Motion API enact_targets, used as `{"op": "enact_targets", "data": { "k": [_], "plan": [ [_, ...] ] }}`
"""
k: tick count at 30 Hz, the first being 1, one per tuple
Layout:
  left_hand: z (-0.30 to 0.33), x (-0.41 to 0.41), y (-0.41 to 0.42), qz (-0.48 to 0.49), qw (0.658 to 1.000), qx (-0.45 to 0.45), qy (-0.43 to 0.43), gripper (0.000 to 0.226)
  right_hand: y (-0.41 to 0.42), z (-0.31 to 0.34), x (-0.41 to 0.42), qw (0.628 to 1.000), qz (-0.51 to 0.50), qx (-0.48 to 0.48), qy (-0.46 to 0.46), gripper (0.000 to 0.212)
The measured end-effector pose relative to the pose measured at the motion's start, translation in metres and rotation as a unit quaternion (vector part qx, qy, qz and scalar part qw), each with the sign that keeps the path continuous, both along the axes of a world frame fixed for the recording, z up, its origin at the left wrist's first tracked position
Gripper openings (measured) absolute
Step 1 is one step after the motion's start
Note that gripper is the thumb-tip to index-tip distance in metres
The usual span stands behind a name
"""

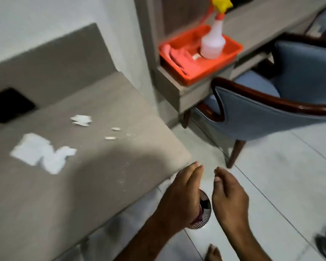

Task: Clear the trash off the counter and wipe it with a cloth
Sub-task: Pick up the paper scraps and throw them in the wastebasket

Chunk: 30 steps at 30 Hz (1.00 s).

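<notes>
— Where are the hands?

— Both hang past the counter's (94,166) near corner, over the floor. The left hand (179,193) and right hand (228,191) face each other, close but apart, fingers loose and slightly curled. Neither one grasps anything that I can see.

— What sits under them?

— A round metal bin (202,211) with a slotted wall, low between the two wrists and mostly hidden by the left hand. Whether there is anything inside it I cannot tell.

— And the trash?

— On the counter, up and to the left of the left hand. The big torn paper (41,153) lies farthest left; a smaller scrap (81,120) lies beyond it, toward the wall. Two tiny bits (110,138) lie between that scrap and the corner, and pale crumbs dot the surface nearer the hand. The view is blurred, so the edges are soft.

— The cloth?

— Well ahead of the hands, in an orange tray (231,53) on a shelf — a pink cloth (183,59) lies in its left part, and a white spray bottle (213,42) with a yellow head stands in its right part.

— Anything else near?

— A blue chair (271,117) ahead and right of the right hand.
</notes>
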<state>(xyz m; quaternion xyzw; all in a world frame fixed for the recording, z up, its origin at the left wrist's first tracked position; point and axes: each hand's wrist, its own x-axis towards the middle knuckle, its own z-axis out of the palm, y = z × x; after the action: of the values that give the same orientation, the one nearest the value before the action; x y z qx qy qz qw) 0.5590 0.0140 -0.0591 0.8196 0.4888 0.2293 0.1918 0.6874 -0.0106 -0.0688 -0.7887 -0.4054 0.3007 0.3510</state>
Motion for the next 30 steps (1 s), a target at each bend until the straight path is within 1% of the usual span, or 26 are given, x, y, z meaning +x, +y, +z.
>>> {"op": "enact_targets", "data": {
  "k": [3, 6, 10, 12, 13, 15, 16, 17, 19, 20, 21, 23, 24, 25, 26, 28, 29, 30],
  "plan": [
    [0.060, -0.069, 0.020, 0.049, 0.997, 0.052, 0.002, 0.047, 0.033, 0.072, -0.064, 0.993, 0.096, 0.069, -0.023, 0.042],
    [0.081, -0.154, 0.046, 0.126, 0.987, 0.085, 0.055, 0.047, 0.075, 0.103, -0.142, 0.971, 0.221, 0.077, -0.051, 0.051],
    [0.084, -0.277, 0.071, 0.242, 0.960, 0.044, 0.133, 0.049, 0.119, 0.109, -0.258, 0.929, 0.351, 0.059, -0.104, 0.055],
    [0.081, -0.338, 0.081, 0.283, 0.942, -0.003, 0.182, 0.061, 0.129, 0.103, -0.315, 0.895, 0.422, 0.042, -0.136, 0.055],
    [0.076, -0.367, 0.086, 0.293, 0.930, -0.029, 0.221, 0.060, 0.131, 0.098, -0.342, 0.875, 0.454, 0.027, -0.164, 0.054],
    [0.063, -0.412, 0.095, 0.261, 0.913, -0.115, 0.292, 0.062, 0.131, 0.090, -0.381, 0.835, 0.497, -0.017, -0.237, 0.052],
    [0.056, -0.430, 0.099, 0.236, 0.911, -0.154, 0.301, 0.065, 0.130, 0.087, -0.397, 0.814, 0.513, -0.045, -0.271, 0.052],
    [0.049, -0.443, 0.103, 0.213, 0.911, -0.179, 0.304, 0.065, 0.129, 0.085, -0.408, 0.794, 0.525, -0.072, -0.299, 0.051],
    [0.040, -0.456, 0.110, 0.175, 0.914, -0.190, 0.313, 0.054, 0.131, 0.081, -0.419, 0.764, 0.544, -0.095, -0.334, 0.045],
    [0.039, -0.459, 0.113, 0.168, 0.919, -0.184, 0.306, 0.046, 0.135, 0.079, -0.421, 0.760, 0.546, -0.091, -0.342, 0.042],
    [0.040, -0.460, 0.117, 0.172, 0.926, -0.174, 0.287, 0.039, 0.142, 0.077, -0.420, 0.766, 0.538, -0.083, -0.342, 0.039],
    [0.043, -0.457, 0.126, 0.192, 0.934, -0.153, 0.259, 0.032, 0.166, 0.075, -0.411, 0.805, 0.486, -0.061, -0.335, 0.033],
    [0.045, -0.456, 0.131, 0.207, 0.936, -0.147, 0.244, 0.033, 0.181, 0.075, -0.405, 0.827, 0.452, -0.052, -0.332, 0.032],
    [0.045, -0.452, 0.138, 0.222, 0.937, -0.144, 0.228, 0.034, 0.197, 0.073, -0.398, 0.840, 0.425, -0.049, -0.332, 0.034],
    [0.046, -0.447, 0.144, 0.235, 0.938, -0.140, 0.213, 0.036, 0.212, 0.072, -0.390, 0.843, 0.414, -0.057, -0.338, 0.036],
    [0.048, -0.433, 0.155, 0.252, 0.942, -0.132, 0.176, 0.035, 0.235, 0.065, -0.376, 0.831, 0.421, -0.083, -0.353, 0.037],
    [0.049, -0.426, 0.159, 0.263, 0.944, -0.125, 0.153, 0.033, 0.243, 0.060, -0.373, 0.826, 0.430, -0.089, -0.354, 0.036],
    [0.052, -0.417, 0.161, 0.275, 0.945, -0.121, 0.128, 0.032, 0.248, 0.056, -0.369, 0.830, 0.434, -0.086, -0.340, 0.034]
  ]
}}
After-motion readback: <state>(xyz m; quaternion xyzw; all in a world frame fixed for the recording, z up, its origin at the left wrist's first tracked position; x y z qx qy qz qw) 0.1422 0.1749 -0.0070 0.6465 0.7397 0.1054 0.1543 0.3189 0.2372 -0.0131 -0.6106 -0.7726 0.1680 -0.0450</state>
